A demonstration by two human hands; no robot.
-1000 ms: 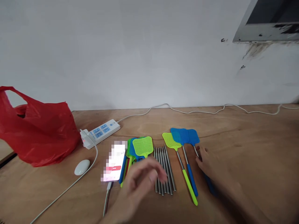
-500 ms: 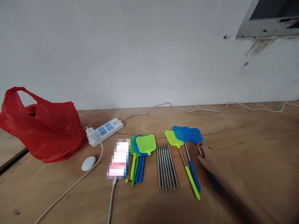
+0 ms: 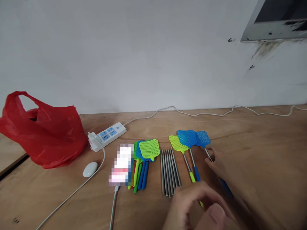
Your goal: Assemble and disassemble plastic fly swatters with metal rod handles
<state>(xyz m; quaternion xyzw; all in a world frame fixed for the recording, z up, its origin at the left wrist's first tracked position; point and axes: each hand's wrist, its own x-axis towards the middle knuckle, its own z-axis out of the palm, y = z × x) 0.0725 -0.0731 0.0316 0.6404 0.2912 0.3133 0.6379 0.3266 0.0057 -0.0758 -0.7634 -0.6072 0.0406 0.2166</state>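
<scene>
My right hand (image 3: 218, 164) is at the metal rod of the rightmost blue fly swatter (image 3: 202, 138), its thumb and fingers around the rod. The hand and forearm hide part of that swatter's blue handle. Closer to me, my left hand (image 3: 196, 204) is in the air, fingers curved and thumb apart, with nothing visible in it. It covers part of the handles of a yellow-green fly swatter (image 3: 177, 143) and another blue fly swatter (image 3: 186, 137), which lie side by side. Left of these is a row of several metal rods (image 3: 169, 172).
Several short-handled swatters (image 3: 149, 149) lie overlapping beside a blurred, lit phone (image 3: 122, 164) with a cable. Further left are a white power strip (image 3: 107, 136), a white rounded object (image 3: 90, 169) and a red plastic bag (image 3: 45, 137). A wall (image 3: 153, 57) borders the wooden table (image 3: 268, 153).
My left hand has come into view from below, over the swatter handles. The rightmost blue swatter has shifted slightly to the right with my right hand.
</scene>
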